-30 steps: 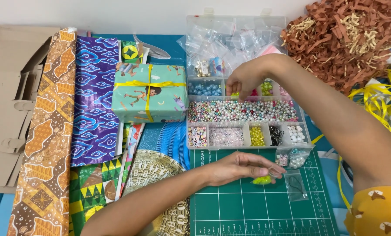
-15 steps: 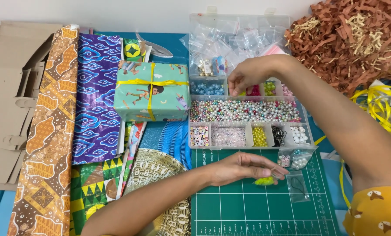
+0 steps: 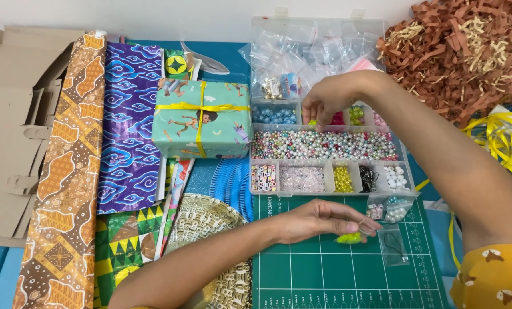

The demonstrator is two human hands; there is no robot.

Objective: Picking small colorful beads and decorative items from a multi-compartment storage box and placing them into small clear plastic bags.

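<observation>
My left hand (image 3: 316, 220) rests on the green cutting mat (image 3: 324, 269) and pinches a small clear bag of lime-green beads (image 3: 350, 236). My right hand (image 3: 327, 103) reaches into the upper row of the clear bead organiser box (image 3: 267, 137), fingertips pinched at a compartment of green beads (image 3: 313, 122). Whether a bead sits between the fingers is too small to tell. The box's long middle compartment holds pastel pearl beads (image 3: 324, 146); the lower row has letter, clear, yellow, black and white beads.
A wrapped teal gift box with yellow ribbon (image 3: 201, 118) sits left of the organiser. Rolls of patterned wrapping paper (image 3: 67, 171) and flat cardboard (image 3: 10, 126) lie at left. Brown paper shred (image 3: 456, 51) and yellow ribbon (image 3: 501, 137) are at right. Small clear bags (image 3: 393, 246) lie on the mat.
My right hand's fingertips have dipped slightly lower toward the green bead compartment. The view has shifted a little. My left hand keeps its hold on the bag.
</observation>
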